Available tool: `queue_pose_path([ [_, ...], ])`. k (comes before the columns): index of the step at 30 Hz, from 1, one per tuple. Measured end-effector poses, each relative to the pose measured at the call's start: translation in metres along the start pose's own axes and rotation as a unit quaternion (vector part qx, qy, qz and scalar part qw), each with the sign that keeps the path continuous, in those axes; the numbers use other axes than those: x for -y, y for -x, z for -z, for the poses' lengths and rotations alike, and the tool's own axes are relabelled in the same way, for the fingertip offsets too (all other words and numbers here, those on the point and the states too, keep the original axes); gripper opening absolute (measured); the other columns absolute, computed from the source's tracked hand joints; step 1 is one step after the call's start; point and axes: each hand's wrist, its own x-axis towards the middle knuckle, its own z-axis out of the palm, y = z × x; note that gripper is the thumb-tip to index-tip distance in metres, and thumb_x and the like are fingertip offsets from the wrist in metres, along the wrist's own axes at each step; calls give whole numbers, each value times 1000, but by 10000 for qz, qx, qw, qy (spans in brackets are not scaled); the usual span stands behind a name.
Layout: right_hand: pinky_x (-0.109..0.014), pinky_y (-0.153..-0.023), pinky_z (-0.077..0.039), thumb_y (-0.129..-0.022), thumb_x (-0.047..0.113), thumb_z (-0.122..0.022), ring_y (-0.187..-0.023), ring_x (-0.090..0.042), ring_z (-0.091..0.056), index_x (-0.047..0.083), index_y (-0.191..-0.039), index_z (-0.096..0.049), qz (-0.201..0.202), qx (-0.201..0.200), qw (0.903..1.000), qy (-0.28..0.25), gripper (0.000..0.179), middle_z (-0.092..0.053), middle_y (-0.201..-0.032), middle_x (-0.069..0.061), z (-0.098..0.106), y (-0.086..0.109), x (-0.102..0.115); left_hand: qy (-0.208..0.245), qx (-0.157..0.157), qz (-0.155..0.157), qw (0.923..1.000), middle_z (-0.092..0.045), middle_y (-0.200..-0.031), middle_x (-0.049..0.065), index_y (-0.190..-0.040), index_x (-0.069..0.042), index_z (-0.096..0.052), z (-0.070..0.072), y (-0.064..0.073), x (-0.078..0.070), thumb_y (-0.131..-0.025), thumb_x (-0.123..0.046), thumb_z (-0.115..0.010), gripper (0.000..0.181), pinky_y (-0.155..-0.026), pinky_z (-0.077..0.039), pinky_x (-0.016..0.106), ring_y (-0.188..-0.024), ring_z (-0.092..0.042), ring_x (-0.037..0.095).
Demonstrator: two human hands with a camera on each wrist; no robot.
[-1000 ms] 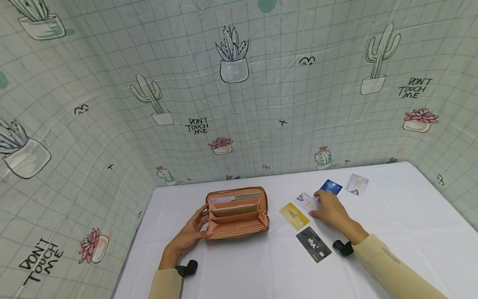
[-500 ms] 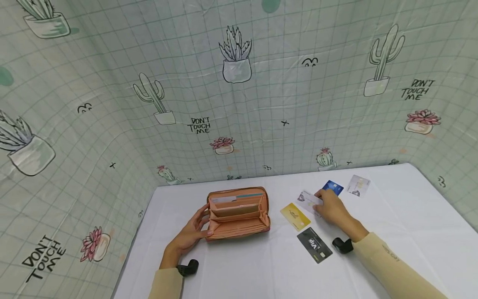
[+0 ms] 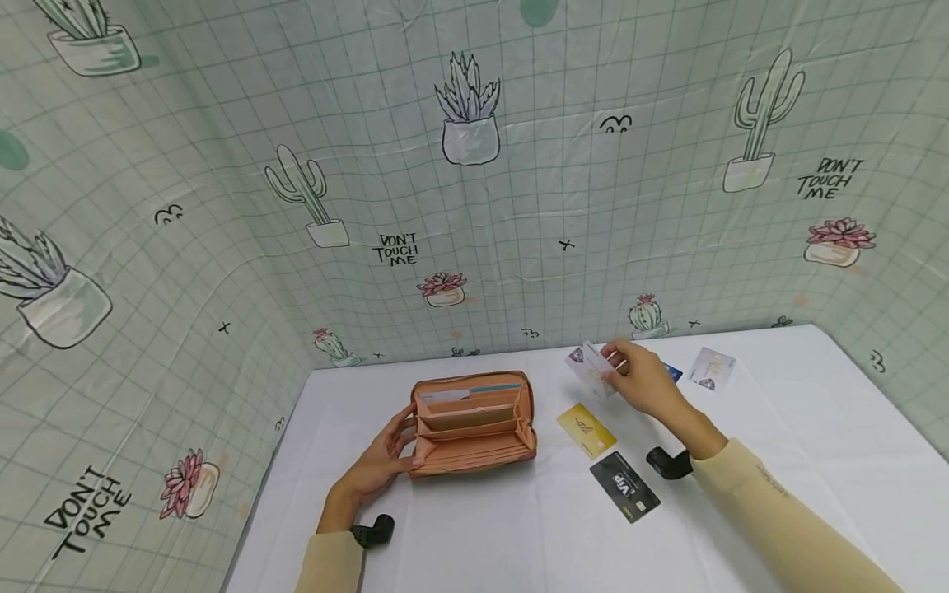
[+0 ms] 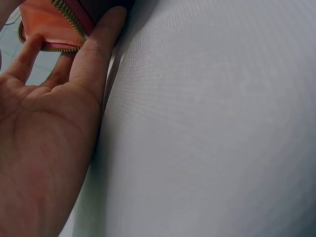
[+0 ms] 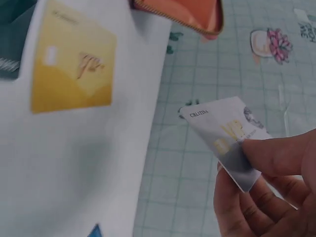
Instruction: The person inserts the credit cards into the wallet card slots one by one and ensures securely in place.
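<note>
An orange zip-around wallet [image 3: 474, 445] lies unzipped on the white table, its pockets showing and a few cards tucked in the rear slots. My left hand [image 3: 378, 461] grips the wallet's left side, thumb at the front edge and fingers behind; the left wrist view shows the thumb along the zip [image 4: 74, 22]. Raised off the table, a white VIP card [image 5: 224, 133] is pinched between the thumb and fingers of my right hand [image 3: 645, 379]. Below that hand lie a gold card [image 3: 586, 430] and a black VIP card [image 3: 624, 486].
A blue card [image 3: 673, 372] is partly hidden behind my right hand. Farther right lies another white card [image 3: 712, 368]. A cactus-print cloth [image 3: 519, 206] hangs along the table's back and left sides. Each wrist wears a black camera.
My right hand has lifted the white VIP card from the table and moved it up and slightly left. The left hand and wallet stay in place.
</note>
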Motion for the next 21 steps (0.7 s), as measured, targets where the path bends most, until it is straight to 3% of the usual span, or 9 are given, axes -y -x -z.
queue_pose_path([
  [9, -52, -82, -59, -98, -6, -66, -93, -39, -72, -8, -113, -68, 348, -87, 9991, -218, 15, -73, -104, -25, -18, -21, 32, -121, 19, -92, 9999, -19, -165, 29, -170, -5, -10, 0, 2, -2, -95, -2, -76, 100, -105, -48, 24, -150, -32, 28],
  [21, -47, -83, -59, -98, -6, -69, -93, -35, -73, -7, -112, -70, 1036, 217, 9929, -547, 14, -75, -104, -22, -54, -40, 65, -117, -52, -23, 9999, -21, -165, 25, -170, -7, -11, 0, 1, 1, -95, -3, -77, 101, -105, -45, 21, -139, -42, 10],
])
